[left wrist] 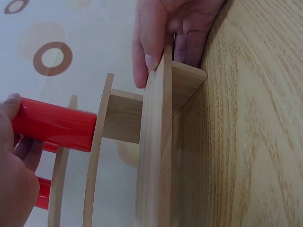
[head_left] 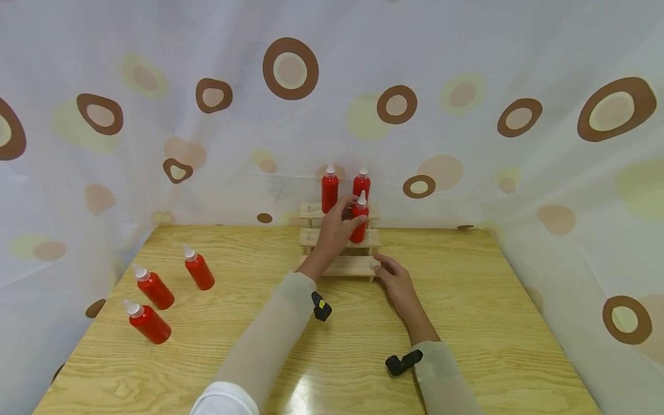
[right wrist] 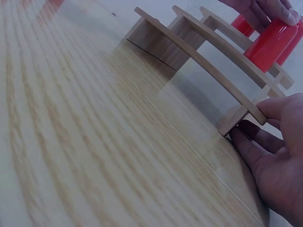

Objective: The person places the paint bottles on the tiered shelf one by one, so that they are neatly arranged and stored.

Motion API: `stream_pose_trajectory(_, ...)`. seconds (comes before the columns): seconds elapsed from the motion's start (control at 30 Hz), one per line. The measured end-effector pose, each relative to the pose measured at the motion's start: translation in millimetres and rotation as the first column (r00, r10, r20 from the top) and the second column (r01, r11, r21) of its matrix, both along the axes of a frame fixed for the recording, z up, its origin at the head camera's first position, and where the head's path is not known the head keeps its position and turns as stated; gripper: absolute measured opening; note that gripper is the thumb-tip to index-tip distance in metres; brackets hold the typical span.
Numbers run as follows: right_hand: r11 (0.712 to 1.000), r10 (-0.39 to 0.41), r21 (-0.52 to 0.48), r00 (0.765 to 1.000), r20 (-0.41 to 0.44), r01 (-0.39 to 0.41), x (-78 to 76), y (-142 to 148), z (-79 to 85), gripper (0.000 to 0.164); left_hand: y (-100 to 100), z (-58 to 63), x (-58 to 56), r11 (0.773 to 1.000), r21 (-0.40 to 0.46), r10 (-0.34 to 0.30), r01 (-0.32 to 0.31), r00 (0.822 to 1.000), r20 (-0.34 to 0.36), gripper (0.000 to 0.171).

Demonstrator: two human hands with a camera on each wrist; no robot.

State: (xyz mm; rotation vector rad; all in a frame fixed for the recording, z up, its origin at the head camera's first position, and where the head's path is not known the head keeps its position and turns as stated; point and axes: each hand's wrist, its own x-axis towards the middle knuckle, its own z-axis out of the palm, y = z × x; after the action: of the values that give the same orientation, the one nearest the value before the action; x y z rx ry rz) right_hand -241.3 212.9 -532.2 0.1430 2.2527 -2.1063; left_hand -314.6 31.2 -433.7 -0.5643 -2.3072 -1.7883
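Observation:
My left hand [head_left: 334, 231] grips a red squeeze bottle [head_left: 359, 229] with a white pointed cap, thumb on one side and fingers on the other. The bottle is upright, its base right at the middle step of a small three-step wooden rack [head_left: 339, 266]. Two similar bottles, one at the left [head_left: 329, 193] and one at the right [head_left: 362, 183], stand on the top step behind it. At the rack's right end, my right hand [head_left: 400, 286] pinches the bottom step; in the right wrist view its fingers [right wrist: 251, 146] reach below that board, beside the leg.
On the left of the wooden table [head_left: 467, 323] stand three more red bottles: a far one [head_left: 200, 273], a middle one [head_left: 157, 291] and a near one [head_left: 150, 325]. A patterned curtain [head_left: 233, 144] closes off the back and both sides, close behind the rack.

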Motion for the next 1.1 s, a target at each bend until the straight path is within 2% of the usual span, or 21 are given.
stream_pose_trajectory(0.2, 1.000, 0.003, 0.003, 1.000, -0.002, -0.003, 1.8, 1, 1.4, 0.043, 3, 0.0, 2.9, 1.000, 0.006, -0.003, 0.003, 1.000, -0.027, 0.044)
stream_pose_trajectory(0.37, 1.000, -0.008, 0.007, 1.000, -0.005, 0.008, 2.0, 2, 1.1, 0.042, 4, 1.0, 6.0, 1.000, 0.010, -0.014, 0.014, 1.000, -0.024, 0.046)
stream_pose_trajectory(0.57, 1.000, -0.006, -0.016, 1.000, -0.017, 0.006, -0.4, 2, -2.5, 0.041, -15, -2.3, 13.7, 0.994, 0.103, -0.018, 0.018, 1.000, 0.001, 0.055)
stream_pose_trajectory(0.67, 1.000, 0.001, -0.002, 1.000, -0.014, -0.001, 0.1, 3, -2.5, 0.042, -32, -4.2, 23.6, 0.989, 0.148, -0.006, 0.005, 1.000, 0.008, 0.056)
stream_pose_trajectory(0.87, 1.000, 0.025, -0.002, 1.000, 0.017, -0.025, 3.7, 3, 9.4, 0.044, -65, -5.4, 49.6, 0.988, 0.145, 0.044, -0.047, 0.999, 0.020, 0.054)
stream_pose_trajectory(1.1, 1.000, 0.003, -0.024, 1.000, -0.011, -0.003, 0.2, -1, -0.2, 0.043, -108, -15.2, 80.7, 0.991, 0.100, 0.094, -0.087, 0.993, -0.068, 0.043)
